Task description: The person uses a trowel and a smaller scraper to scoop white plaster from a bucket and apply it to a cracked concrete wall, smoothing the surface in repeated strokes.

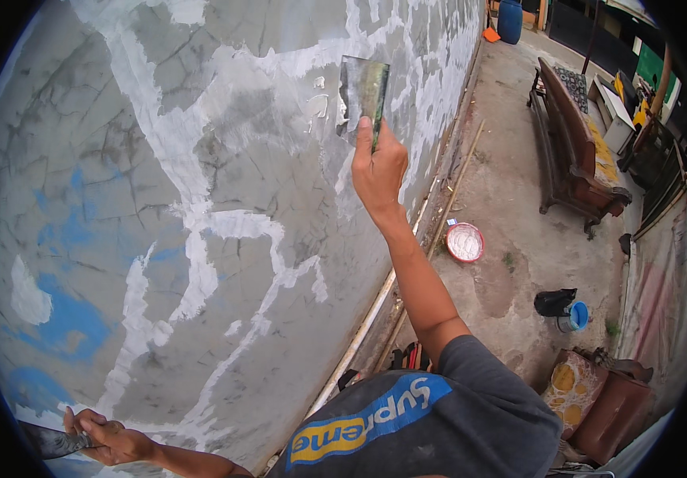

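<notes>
Upright on my left is a grey cracked wall [280, 175], streaked with white filler [172, 151] and marked with blue paint patches [72, 319]. My right hand [380, 166] reaches far up along it, closed around a flat rectangular putty blade [370, 84]. White filler clings to the blade's left edge, and small fresh dabs [319, 105] sit on the wall beside it. At the lower left, my left hand [116, 440] grips a dark flat scraper [50, 440]. The view's rim cuts off part of this tool.
On the concrete ground right of the wall stands a red-rimmed tub of white filler [465, 242]. Farther right are a blue pail [575, 316], a black bag [555, 302], a wooden bench [571, 143] and a cushioned seat [575, 390]. A bamboo pole [459, 183] lies along the wall's foot.
</notes>
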Demonstrator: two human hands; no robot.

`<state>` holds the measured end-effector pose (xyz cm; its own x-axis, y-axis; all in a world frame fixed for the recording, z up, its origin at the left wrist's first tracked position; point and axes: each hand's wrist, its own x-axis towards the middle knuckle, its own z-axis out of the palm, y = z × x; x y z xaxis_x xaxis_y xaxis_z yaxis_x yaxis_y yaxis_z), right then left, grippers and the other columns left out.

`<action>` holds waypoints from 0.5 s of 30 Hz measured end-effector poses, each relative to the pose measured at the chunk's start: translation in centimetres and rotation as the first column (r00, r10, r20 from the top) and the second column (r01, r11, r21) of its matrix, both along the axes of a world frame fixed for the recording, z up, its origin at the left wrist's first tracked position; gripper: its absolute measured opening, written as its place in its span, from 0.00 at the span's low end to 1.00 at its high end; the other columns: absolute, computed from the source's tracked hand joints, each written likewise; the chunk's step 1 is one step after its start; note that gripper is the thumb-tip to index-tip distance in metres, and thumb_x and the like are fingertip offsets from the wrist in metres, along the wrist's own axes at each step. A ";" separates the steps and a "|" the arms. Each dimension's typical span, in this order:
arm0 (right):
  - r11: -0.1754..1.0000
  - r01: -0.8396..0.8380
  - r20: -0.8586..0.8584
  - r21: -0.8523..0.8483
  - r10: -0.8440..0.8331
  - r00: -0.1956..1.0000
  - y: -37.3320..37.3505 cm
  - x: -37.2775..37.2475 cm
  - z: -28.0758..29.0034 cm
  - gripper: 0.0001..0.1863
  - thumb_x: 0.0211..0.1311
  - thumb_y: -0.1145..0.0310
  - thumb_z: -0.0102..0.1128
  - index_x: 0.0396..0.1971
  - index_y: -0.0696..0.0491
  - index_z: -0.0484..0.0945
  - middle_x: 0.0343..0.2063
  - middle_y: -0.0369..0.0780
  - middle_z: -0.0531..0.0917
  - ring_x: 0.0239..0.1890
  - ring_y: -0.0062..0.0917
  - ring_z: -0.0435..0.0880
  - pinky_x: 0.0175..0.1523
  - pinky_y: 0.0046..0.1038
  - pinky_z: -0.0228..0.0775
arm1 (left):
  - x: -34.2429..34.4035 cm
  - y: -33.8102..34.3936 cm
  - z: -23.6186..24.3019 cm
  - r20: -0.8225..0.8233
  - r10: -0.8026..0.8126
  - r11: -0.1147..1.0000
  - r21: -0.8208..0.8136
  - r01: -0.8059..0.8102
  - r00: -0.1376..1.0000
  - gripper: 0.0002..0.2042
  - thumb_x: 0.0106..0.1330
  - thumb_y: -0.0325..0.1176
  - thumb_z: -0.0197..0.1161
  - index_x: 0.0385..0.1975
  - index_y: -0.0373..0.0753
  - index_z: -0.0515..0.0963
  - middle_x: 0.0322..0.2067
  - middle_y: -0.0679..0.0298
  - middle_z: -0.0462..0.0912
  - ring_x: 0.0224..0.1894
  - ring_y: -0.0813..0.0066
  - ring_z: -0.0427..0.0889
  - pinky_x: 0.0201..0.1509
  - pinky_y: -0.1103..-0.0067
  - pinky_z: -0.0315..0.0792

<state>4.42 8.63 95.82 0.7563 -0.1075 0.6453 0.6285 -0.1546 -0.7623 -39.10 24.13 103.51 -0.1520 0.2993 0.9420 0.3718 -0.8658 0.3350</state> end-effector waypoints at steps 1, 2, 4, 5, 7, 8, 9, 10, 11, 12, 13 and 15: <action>1.000 -0.003 -0.046 0.030 0.004 0.999 -0.6 1.2 0.0 0.13 0.69 0.68 0.50 0.39 0.64 0.78 0.26 0.51 0.80 0.26 0.42 0.78 0.34 0.39 0.68 | 0.0 0.0 0.2 -0.004 -0.024 1.000 0.010 0.024 1.000 0.15 0.75 0.31 0.47 0.54 0.28 0.71 0.24 0.68 0.63 0.21 0.84 0.53 0.27 0.83 0.47; 0.998 -0.006 -0.092 0.059 0.011 0.996 -1.0 2.4 0.0 0.13 0.69 0.68 0.50 0.36 0.63 0.78 0.24 0.51 0.80 0.25 0.44 0.78 0.34 0.40 0.67 | -0.1 0.1 0.3 -0.008 -0.047 0.999 0.020 0.047 0.999 0.15 0.75 0.30 0.47 0.55 0.29 0.70 0.25 0.69 0.63 0.22 0.84 0.53 0.26 0.83 0.47; 0.997 0.023 -0.116 0.070 -0.015 0.993 -0.3 4.3 -0.9 0.13 0.70 0.68 0.50 0.31 0.63 0.77 0.23 0.52 0.79 0.25 0.46 0.78 0.33 0.42 0.67 | -0.3 0.5 0.4 -0.009 -0.078 0.997 0.003 0.078 0.997 0.15 0.75 0.30 0.46 0.55 0.30 0.70 0.25 0.69 0.63 0.21 0.85 0.52 0.25 0.83 0.45; 0.997 0.052 -0.091 0.050 -0.047 0.995 0.7 5.0 -1.8 0.13 0.70 0.68 0.50 0.31 0.63 0.76 0.23 0.52 0.79 0.25 0.47 0.78 0.33 0.43 0.66 | -0.5 0.8 0.4 -0.001 -0.085 0.996 -0.026 0.085 0.996 0.15 0.75 0.31 0.46 0.55 0.31 0.71 0.24 0.69 0.63 0.20 0.86 0.51 0.25 0.83 0.45; 0.998 0.052 -0.074 0.026 -0.050 0.996 2.6 4.0 -1.5 0.13 0.69 0.68 0.50 0.31 0.62 0.77 0.24 0.52 0.79 0.27 0.47 0.78 0.34 0.44 0.66 | -1.0 0.9 0.3 -0.015 -0.073 0.996 -0.047 0.072 0.997 0.15 0.75 0.32 0.46 0.54 0.32 0.72 0.24 0.69 0.64 0.19 0.86 0.50 0.24 0.83 0.44; 0.999 0.034 -0.081 0.021 -0.032 0.996 3.2 3.4 -1.0 0.12 0.69 0.69 0.50 0.33 0.63 0.77 0.25 0.51 0.80 0.28 0.47 0.79 0.35 0.44 0.66 | -1.0 0.9 0.1 -0.035 -0.066 0.997 -0.040 0.064 0.997 0.14 0.75 0.32 0.46 0.54 0.32 0.72 0.24 0.69 0.64 0.19 0.86 0.50 0.24 0.83 0.44; 1.000 0.019 -0.087 0.017 -0.017 0.996 3.9 2.7 -0.4 0.12 0.69 0.69 0.50 0.34 0.63 0.78 0.25 0.51 0.80 0.28 0.47 0.79 0.36 0.44 0.66 | -1.1 1.0 -0.1 -0.054 -0.061 0.998 -0.031 0.060 0.997 0.14 0.75 0.32 0.46 0.55 0.32 0.72 0.24 0.69 0.64 0.19 0.86 0.50 0.24 0.83 0.44; 0.991 0.106 0.120 0.085 -0.116 0.986 5.2 2.9 -0.7 0.13 0.68 0.68 0.51 0.31 0.63 0.77 0.21 0.51 0.78 0.25 0.47 0.77 0.34 0.43 0.65 | -1.5 1.0 -0.2 -0.058 -0.058 0.997 -0.045 0.055 0.997 0.15 0.75 0.31 0.46 0.55 0.32 0.71 0.24 0.69 0.63 0.19 0.87 0.50 0.24 0.84 0.44; 0.991 0.104 0.141 0.080 -0.115 0.983 5.5 2.4 -0.5 0.12 0.68 0.69 0.51 0.32 0.63 0.78 0.22 0.51 0.78 0.26 0.47 0.77 0.34 0.42 0.66 | -2.0 1.0 -0.5 -0.062 -0.056 0.997 -0.059 0.052 0.997 0.15 0.76 0.31 0.46 0.56 0.31 0.70 0.25 0.70 0.63 0.20 0.87 0.50 0.24 0.84 0.44; 0.992 0.100 0.167 0.073 -0.111 0.980 5.7 1.7 -0.1 0.12 0.68 0.69 0.52 0.32 0.62 0.78 0.23 0.51 0.78 0.27 0.46 0.76 0.35 0.42 0.66 | -2.2 0.9 -0.6 -0.062 -0.052 0.996 -0.074 0.047 0.997 0.15 0.76 0.31 0.46 0.56 0.30 0.69 0.25 0.70 0.63 0.21 0.88 0.50 0.25 0.84 0.44; 0.993 0.098 0.191 0.067 -0.109 0.975 5.7 1.0 0.3 0.11 0.68 0.69 0.52 0.33 0.62 0.79 0.23 0.51 0.79 0.28 0.46 0.76 0.36 0.42 0.66 | -2.4 0.9 -0.5 -0.041 -0.067 0.996 -0.064 0.065 0.997 0.15 0.76 0.31 0.46 0.55 0.31 0.70 0.25 0.70 0.63 0.20 0.87 0.50 0.25 0.84 0.44; 0.997 0.007 0.232 0.072 -0.024 0.972 5.4 -0.8 0.5 0.11 0.68 0.69 0.53 0.34 0.62 0.79 0.24 0.50 0.79 0.29 0.45 0.76 0.37 0.42 0.65 | -2.6 0.5 -0.2 0.000 -0.101 0.994 -0.051 0.101 0.995 0.14 0.75 0.31 0.46 0.54 0.31 0.72 0.24 0.69 0.63 0.19 0.87 0.50 0.25 0.84 0.43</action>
<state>3.66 14.06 96.35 0.5839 -0.1693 0.7940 0.7879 -0.1174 -0.6045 -41.65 24.65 103.32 -0.1157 0.3604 0.9256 0.2842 -0.8809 0.3786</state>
